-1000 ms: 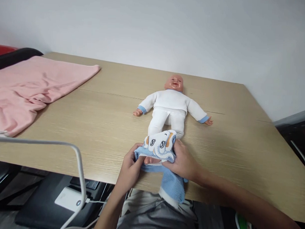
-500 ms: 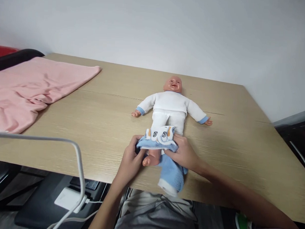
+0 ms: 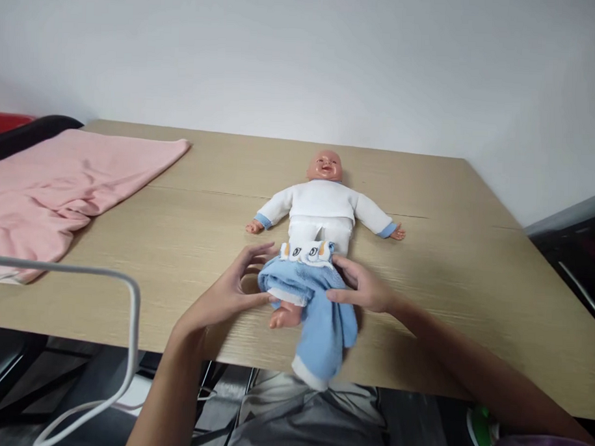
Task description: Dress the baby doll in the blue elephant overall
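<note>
A baby doll [image 3: 322,201] in a white top with blue cuffs lies on its back, head away from me. Light blue trousers [image 3: 329,315] with a printed animal face at the white waistband are bunched around its lower legs. One bare doll foot [image 3: 285,315] pokes out of the left leg opening; the other foot is hidden. My left hand [image 3: 237,283] is open, fingers spread beside the trousers' left edge, thumb tip near the foot. My right hand [image 3: 366,287] is open at the right side, thumb resting on the blue cloth and fingertips against the waistband.
A wooden table [image 3: 204,226] carries everything, with a white wall behind. A crumpled pink blanket [image 3: 84,183] lies at the left. A grey-white bent tube [image 3: 134,328] crosses the lower left foreground. Black chairs stand below the front edge.
The waistband has been let go and the trousers now lie spread over the doll's lower legs. My left hand has opened and moved left; my right hand's grip has loosened.
</note>
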{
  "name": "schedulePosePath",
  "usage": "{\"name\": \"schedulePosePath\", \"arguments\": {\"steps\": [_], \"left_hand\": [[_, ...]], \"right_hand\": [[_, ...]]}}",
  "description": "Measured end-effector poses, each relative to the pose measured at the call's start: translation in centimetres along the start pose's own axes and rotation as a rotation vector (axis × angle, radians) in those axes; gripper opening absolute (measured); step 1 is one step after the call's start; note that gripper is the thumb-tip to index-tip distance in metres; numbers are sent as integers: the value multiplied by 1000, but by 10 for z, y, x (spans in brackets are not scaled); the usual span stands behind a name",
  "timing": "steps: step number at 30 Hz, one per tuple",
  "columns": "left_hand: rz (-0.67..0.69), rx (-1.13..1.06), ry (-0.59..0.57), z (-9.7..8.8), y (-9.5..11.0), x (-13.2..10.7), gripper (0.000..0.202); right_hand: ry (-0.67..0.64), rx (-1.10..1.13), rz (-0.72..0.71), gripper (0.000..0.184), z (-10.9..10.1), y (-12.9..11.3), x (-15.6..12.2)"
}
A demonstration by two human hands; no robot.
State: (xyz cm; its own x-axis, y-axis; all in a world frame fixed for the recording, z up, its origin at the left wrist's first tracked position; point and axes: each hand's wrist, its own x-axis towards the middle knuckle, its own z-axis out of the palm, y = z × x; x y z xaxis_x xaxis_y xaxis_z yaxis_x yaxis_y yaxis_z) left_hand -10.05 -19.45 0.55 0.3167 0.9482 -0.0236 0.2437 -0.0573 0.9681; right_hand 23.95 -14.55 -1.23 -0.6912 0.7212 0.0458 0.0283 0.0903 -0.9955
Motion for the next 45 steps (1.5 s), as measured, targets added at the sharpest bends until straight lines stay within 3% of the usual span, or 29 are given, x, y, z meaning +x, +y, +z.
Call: {"name": "schedulePosePath", "arguments": {"steps": [2, 5, 7, 12, 15, 18, 21, 25, 29, 33, 41, 45], "left_hand": [[110, 50, -11, -9, 5, 7, 91], [264, 81, -24, -11, 28, 28, 73], [274, 172, -80, -4, 51, 50, 65], [149, 478, -492, 15, 94, 116, 73], [104, 511, -761, 15, 98, 149, 58], [15, 294, -958, 14, 89, 170, 47], [-34, 54, -1097, 20, 76, 180, 43], [23, -70, -1120, 34, 63, 182, 48], [42, 4, -1180, 44, 56, 175, 42], [-18, -65, -1218, 49, 47, 163, 43], [62, -134, -1120, 48, 25, 162, 41], [48, -210, -1092, 53, 24, 159, 41]], "right_hand": [[-41, 160, 17, 79, -3, 3, -5], [-45, 287, 45, 75, -7, 9, -9], [-24, 305, 49, 70, -7, 15, -10], [98, 238, -24, 80, 0, 27, -11], [173, 102, -35, 79, 1, 24, -15], [138, 67, 26, 83, -5, 14, -20], [39, 62, 127, 68, -13, 7, -24], [-7, 141, 136, 55, -18, 3, -25], [100, 328, 66, 60, -18, 3, -24], [175, 333, 124, 51, -17, 4, -24], [-12, 234, 296, 61, -15, -15, -34], [-162, 423, 405, 78, -14, -18, -35]]}}
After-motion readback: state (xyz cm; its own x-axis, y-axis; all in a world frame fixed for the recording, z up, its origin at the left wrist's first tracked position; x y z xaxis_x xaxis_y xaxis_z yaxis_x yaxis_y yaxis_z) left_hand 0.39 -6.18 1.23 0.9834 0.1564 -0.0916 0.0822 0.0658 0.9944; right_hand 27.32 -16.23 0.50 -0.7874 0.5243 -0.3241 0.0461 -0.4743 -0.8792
